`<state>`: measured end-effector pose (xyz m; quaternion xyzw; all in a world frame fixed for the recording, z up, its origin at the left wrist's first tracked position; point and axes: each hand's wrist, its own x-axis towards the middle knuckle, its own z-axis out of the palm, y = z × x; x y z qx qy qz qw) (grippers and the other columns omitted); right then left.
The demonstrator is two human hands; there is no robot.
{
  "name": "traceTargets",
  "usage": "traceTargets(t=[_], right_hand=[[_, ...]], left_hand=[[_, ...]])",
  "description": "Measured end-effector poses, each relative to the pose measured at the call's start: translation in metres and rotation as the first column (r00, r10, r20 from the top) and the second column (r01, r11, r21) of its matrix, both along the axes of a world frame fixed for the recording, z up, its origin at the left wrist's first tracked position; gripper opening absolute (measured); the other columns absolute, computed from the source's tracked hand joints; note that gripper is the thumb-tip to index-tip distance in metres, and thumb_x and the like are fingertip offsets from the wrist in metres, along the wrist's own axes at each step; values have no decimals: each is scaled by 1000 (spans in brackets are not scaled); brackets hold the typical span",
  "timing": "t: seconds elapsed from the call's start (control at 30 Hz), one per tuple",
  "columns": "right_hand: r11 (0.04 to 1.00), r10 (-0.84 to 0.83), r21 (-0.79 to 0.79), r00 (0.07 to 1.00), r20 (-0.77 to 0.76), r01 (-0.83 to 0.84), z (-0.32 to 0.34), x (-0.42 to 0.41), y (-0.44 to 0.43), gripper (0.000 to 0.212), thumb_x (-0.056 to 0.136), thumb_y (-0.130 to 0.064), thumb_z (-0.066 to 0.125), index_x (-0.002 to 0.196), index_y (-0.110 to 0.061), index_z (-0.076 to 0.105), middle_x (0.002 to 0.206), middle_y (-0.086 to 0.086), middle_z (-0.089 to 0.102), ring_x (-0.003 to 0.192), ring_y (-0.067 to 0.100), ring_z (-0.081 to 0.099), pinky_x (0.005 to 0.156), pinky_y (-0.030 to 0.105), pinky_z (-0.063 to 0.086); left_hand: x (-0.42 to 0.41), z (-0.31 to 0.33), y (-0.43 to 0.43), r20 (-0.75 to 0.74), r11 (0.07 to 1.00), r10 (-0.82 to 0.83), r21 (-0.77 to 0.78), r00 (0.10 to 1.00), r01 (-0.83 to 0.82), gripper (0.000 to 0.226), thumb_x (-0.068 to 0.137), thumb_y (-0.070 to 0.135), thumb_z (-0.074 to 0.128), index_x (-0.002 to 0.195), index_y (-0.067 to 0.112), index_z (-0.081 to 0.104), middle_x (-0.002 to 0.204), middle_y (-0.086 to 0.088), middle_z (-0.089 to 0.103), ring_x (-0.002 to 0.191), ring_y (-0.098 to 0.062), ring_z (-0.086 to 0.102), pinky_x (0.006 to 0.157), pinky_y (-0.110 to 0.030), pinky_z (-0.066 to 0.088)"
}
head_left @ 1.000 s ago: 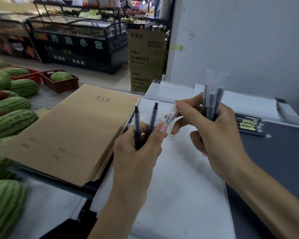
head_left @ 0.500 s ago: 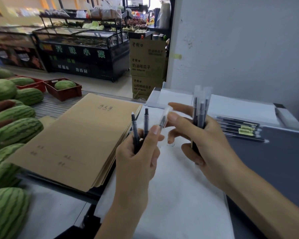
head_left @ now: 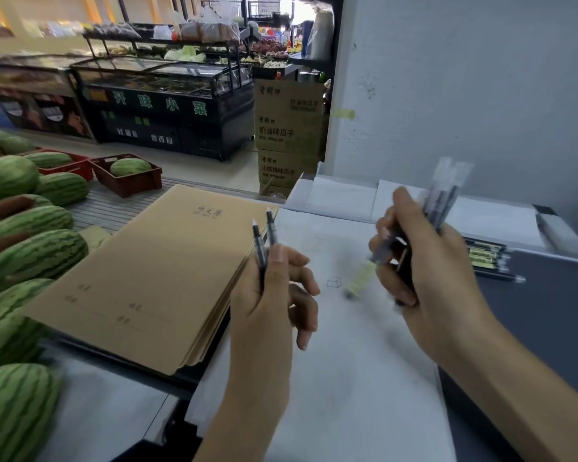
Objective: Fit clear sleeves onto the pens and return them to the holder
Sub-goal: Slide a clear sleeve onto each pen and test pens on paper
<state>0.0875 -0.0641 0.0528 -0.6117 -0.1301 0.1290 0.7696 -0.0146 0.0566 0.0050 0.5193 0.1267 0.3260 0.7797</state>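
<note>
"Two bare pens (head_left: 262, 248) are standing tips-up in the left hand (head_left: 274, 295), nearest us; the thumb is pressing them low on the barrels against the fingers behind, and the remaining fingers are curling loosely."

"How are they going to handle?"

"Light, stiff and rather slick, I am judging (thin plastic barrels tend to roll between fingers). A pinch around mid-barrel is looking best, leaving the tip end free for a sleeve."

"And the right hand (head_left: 444, 278)?"

"It is wrapping round a bundle of sleeved pens (head_left: 442, 198), which are pointing up and away. Its fingertips are also gripping one slanting pen (head_left: 382, 251), which is aiming down toward the white sheet (head_left: 347, 378). The sleeves are looking clear and flimsy, so a hard squeeze is probably risking a crease."

"What are you failing to make out?"

"The slanting pen is smearing with motion. I cannot tell whether its sleeve is fully on, or what the yellowish blur below it is. Left of the sheet, brown notebooks (head_left: 147, 278) are lying stacked. Farther off, loose pens (head_left: 488, 258) are lying on the grey surface just past the right hand, which is hiding their near ends. No holder is showing anywhere."
</note>
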Motion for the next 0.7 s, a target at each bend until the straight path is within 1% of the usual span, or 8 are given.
traceTargets(t=[0.13,0.23,0.3,0.37,0.43,0.57,0.63,0.7], right_hand=[[988,-148,-6,975,168,151,-3,6,1,46,100,-56,61,63,-29,56,60,-6,52,53,14,43,44,24,35],[992,-111,-27,939,325,126,-12,5,6,44,105,-50,56,66,-29,55,60,-3,57,57,17,56,50,19,41],[991,-81,-72,924,373,116,-17,3,10,38,105,-47,56,75,-24,55,60,-3,58,61,17,66,51,15,44],[991,-61,-89,918,392,104,-21,1,13,36,104,-46,58,82,-18,54,59,-4,56,63,19,69,50,20,47],[992,-73,-65,906,417,110,-22,-1,14,33,104,-44,59,84,-18,54,58,-6,53,61,19,68,48,23,46],[989,-115,-28,875,471,145,-26,-2,14,33,105,-39,59,82,-16,53,58,1,50,54,15,54,47,19,41],[986,-53,-125,912,407,113,-30,-2,17,33,103,-39,62,83,-15,54,61,9,49,53,12,47,47,17,39],[975,-13,-206,954,300,78,-33,-1,18,31,100,-43,65,80,-20,56,64,8,49,53,9,44,47,14,37]], left_hand=[[-3,-2,5,54,993,42,-108,998,-36,34,100,43,51,91,12,61,68,-6,52,41,-13,37,37,-21,29],[-4,-3,8,122,984,61,-172,991,-40,33,103,41,48,87,14,59,65,-5,43,39,-12,31,38,-23,22],[-3,-3,9,150,978,75,-204,986,-43,34,103,42,49,86,15,58,64,-5,39,38,-12,28,38,-24,19],[-2,-3,10,161,975,85,-218,983,-49,34,101,44,51,85,15,57,64,-5,37,38,-11,26,39,-25,16],[-3,-3,11,171,973,95,-225,981,-55,34,101,45,52,84,15,57,64,-5,34,37,-11,25,38,-25,15],[-3,-1,10,175,968,101,-244,979,-56,34,99,46,54,83,16,59,64,-5,32,38,-12,23,37,-21,17],[-3,0,10,168,966,104,-253,980,-59,34,99,46,54,84,15,58,65,-6,31,38,-12,22,36,-21,17],[-4,0,11,149,963,105,-262,983,-64,35,99,46,54,85,14,57,65,-6,30,38,-12,21,36,-22,15]])
